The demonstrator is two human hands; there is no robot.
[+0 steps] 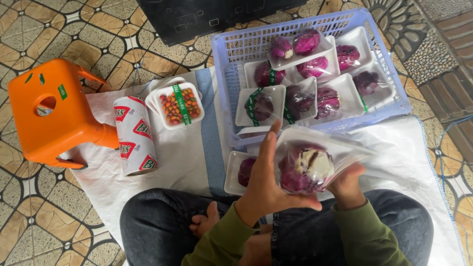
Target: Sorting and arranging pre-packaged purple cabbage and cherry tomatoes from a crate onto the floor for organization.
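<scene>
A: Item one: purple cabbage half (305,170), cut face up, inside a clear plastic bag (340,148), held above the lap.

B: Grip?

A: Left hand (268,184) flat against the bag's side, fingers extended, thumb under. Right hand (347,184) cups it from below, fingers closed on the bag.

B: Surroundings?

A: White foam tray with another cabbage piece (241,172) just beside the left hand; lavender basket (394,74) of trayed cabbages beyond; roll of printed film (134,135), tray of small red fruits (180,106) and orange stool (49,111), all on a white floor sheet (187,152).

B: Risk?

A: Likely slippage: thin bag, loose left hold; the cabbage could drop onto the tray.
</scene>
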